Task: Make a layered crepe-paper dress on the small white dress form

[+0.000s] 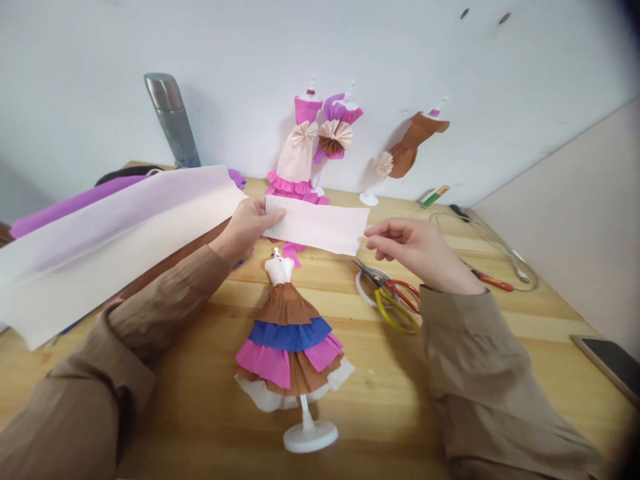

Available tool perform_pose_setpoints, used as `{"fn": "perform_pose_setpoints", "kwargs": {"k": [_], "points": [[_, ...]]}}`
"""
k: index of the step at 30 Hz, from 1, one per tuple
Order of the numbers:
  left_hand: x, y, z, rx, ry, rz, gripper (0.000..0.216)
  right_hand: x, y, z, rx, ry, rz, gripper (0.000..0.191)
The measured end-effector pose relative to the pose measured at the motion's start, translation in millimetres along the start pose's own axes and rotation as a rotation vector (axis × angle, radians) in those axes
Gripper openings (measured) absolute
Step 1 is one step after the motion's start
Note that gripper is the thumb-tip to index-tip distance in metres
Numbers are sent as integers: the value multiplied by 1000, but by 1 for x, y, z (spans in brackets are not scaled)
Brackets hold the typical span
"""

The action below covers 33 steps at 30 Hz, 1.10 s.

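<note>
My left hand [249, 225] pinches the left end of a pale pink crepe paper strip [320, 225], thumb on top, and holds it above the table. My right hand [411, 248] pinches the strip's right edge between thumb and fingertips. Below the strip, a small white mannequin on a stand [310, 437] lies tilted toward me. It wears a layered paper skirt [290, 350] of brown, blue, pink and white. A large sheet of pale pink crepe paper [110, 233] lies over my left forearm.
Scissors with red and yellow handles [393, 297] lie on a white tape ring under my right hand. Three dressed mannequins [320, 143] stand at the wall beside a metal flask [173, 120]. Purple paper [75, 203], a glue stick [434, 196], a cable [500, 250] and a phone [613, 360] lie on the wooden table [200, 413].
</note>
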<state>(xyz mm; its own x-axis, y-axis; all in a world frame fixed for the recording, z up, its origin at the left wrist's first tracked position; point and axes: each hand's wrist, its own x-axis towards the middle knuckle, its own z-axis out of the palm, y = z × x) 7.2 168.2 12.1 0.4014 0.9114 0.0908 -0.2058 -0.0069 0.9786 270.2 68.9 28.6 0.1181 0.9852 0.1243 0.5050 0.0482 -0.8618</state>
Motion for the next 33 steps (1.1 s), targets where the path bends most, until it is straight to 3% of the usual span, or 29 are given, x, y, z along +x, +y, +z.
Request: {"fn": "perform_pose_setpoints", "kwargs": {"k": [3,7,9,12,14,16,20,24,27,30,33], "points": [[0,0,2,-49,-29,-19,32,-9,2,-10,-60,-38,-116,45],[-4,1,4,-127,-24,-88,34,-10,7,-1,-23,-118,-231,81],[-6,2,5,-135,-21,-118,34,-6,11,9,78,-105,-283,76],[-7,2,5,-120,-53,-127,33,-1,16,21,194,7,-339,44],[-8,1,6,-115,-74,-111,33,1,17,27,241,93,-313,21],[-8,0,7,-124,-86,-92,32,1,17,32,351,163,-262,12],[-7,0,6,-158,-166,-101,33,2,12,39,598,268,-147,22],[-6,0,3,-222,-290,-141,36,3,9,41,677,353,-25,28],[-5,-3,2,-195,-378,-117,67,4,8,40,729,416,24,28],[-7,-10,5,-19,-335,-4,95,4,7,41,797,436,88,27],[-8,-15,9,150,-298,127,103,2,6,44,823,400,150,28]]}}
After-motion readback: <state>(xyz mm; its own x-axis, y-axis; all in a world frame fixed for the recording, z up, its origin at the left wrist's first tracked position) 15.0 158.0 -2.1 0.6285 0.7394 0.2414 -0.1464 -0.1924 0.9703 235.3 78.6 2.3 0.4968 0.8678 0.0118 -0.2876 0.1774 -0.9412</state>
